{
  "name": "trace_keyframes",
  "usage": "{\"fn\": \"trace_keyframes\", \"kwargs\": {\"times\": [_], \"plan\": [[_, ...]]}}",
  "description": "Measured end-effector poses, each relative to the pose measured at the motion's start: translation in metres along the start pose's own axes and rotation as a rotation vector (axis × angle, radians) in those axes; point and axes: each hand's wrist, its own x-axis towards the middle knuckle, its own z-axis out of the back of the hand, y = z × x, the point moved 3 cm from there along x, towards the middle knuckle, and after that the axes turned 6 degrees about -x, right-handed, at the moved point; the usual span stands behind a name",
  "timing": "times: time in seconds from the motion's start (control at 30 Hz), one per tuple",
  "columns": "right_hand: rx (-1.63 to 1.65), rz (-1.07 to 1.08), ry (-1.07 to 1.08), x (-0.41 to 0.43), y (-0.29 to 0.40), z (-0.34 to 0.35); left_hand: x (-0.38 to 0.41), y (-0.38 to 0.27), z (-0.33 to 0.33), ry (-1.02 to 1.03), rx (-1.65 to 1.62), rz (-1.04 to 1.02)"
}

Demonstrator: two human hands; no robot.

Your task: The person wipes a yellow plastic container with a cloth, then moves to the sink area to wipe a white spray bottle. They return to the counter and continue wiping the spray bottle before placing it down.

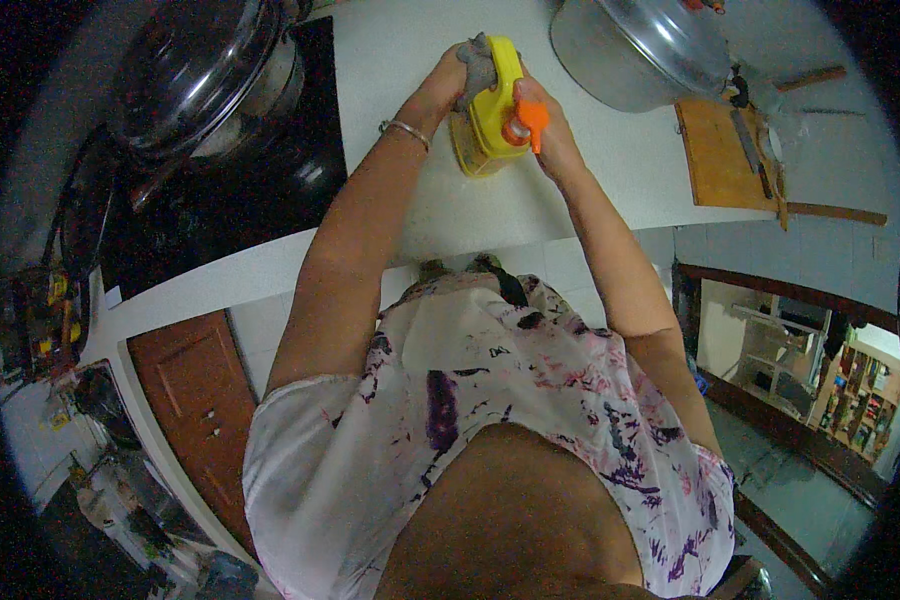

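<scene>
A yellow plastic jug (482,124) with a moulded handle and an orange spout cap (531,124) is in front of me at the white countertop (487,206). My right hand (553,124) grips the jug on its right side, beside the cap. Part of that hand is hidden behind the jug. In my left hand (448,79) is a grey cloth (478,69), pressed against the left side of the jug near the handle. The jug is upright or slightly tilted; whether its base touches the counter is hard to tell.
On the left, a lidded pot (195,82) stands on a black cooktop (300,180). A large lidded metal pot (607,60) is at the back right. Near the right edge, a knife (750,150) rests on a wooden cutting board (712,161). Brown cabinet door (187,375) below left.
</scene>
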Motion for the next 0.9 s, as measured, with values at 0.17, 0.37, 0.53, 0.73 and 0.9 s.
{"fn": "trace_keyframes", "kwargs": {"times": [0.17, 0.37, 0.53, 0.73, 0.9], "plan": [[-0.028, 0.023, -0.057, 0.011, -0.017, 0.006, -0.005, 0.007, -0.016, -0.186, -0.493, -0.222], [-0.115, -0.006, -0.042, 0.009, -0.014, 0.006, -0.019, 0.031, -0.004, -0.236, -0.274, -0.533], [-0.052, -0.075, -0.045, 0.003, -0.017, 0.015, -0.027, -0.011, -0.026, -0.176, -0.162, -0.284], [0.117, -0.041, -0.042, 0.005, -0.013, 0.005, -0.004, -0.004, -0.010, 0.003, -0.134, -0.220], [-0.041, 0.042, -0.051, 0.007, -0.016, 0.007, 0.017, 0.037, 0.004, -0.248, -0.354, -0.388]]}}
